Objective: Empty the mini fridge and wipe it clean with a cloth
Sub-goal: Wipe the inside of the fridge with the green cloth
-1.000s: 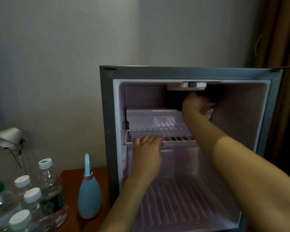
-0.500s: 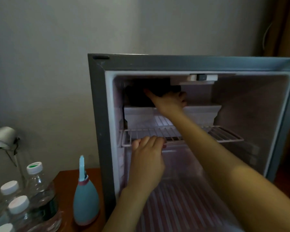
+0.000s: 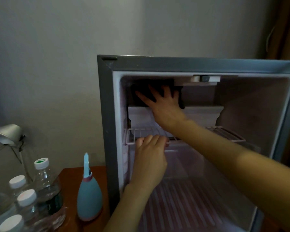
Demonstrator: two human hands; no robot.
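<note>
Inside — right hand (image 3: 163,106) flat on cloth (image 3: 180,97)

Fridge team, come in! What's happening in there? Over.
Right hand flat on dark cloth, up top. Left hand grips wire shelf. Fridge empty, nothing blocking.

Nothing here is readable to me: the dark label on one water bottle (image 3: 53,204) is too blurred, and the mini fridge (image 3: 107,131) shows no lettering.
</note>
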